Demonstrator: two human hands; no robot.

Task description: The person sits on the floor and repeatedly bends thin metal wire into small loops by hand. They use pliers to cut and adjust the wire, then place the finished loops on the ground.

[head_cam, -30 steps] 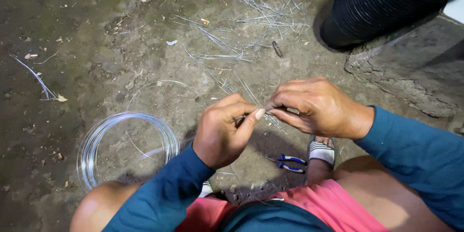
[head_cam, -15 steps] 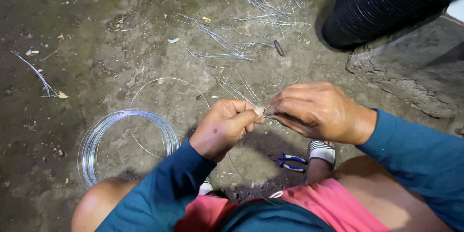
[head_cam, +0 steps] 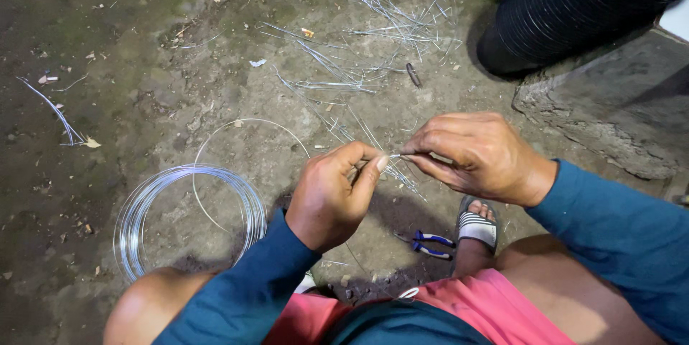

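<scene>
L hand (head_cam: pixel 331 198) and R hand (head_cam: pixel 477 155) meet over the dirt floor (head_cam: pixel 129 72), both working one thin wire piece (head_cam: pixel 393 157). L grip: thumb and forefinger pressed together, pinching the wire end; R grip: fingers closed round the other part, pinching it just across from the L, so the short span between them stays taut, prob. why the hands sit so close, fingertips nearly touching. Wire itself is fine and partly hidden by fingers; can't tell its full length. Below the grip and to its left lies a wire coil (head_cam: pixel 190 212) flat on the floor, w/ one loose loop arcing up toward the L hand, near enough to feed from. Beyond the grip, farther from the body, cut wire pieces (head_cam: pixel 359 50) lie scattered in loose bundles, well apart from the hands. Just under the R grip, blue-handled pliers (head_cam: pixel 429 243) rest on the floor beside a sandalled foot (head_cam: pixel 477 226), within easy reach. Another person's dark trouser leg (head_cam: pixel 567 7) stands beyond the R hand, next to a concrete block (head_cam: pixel 610 108).
</scene>
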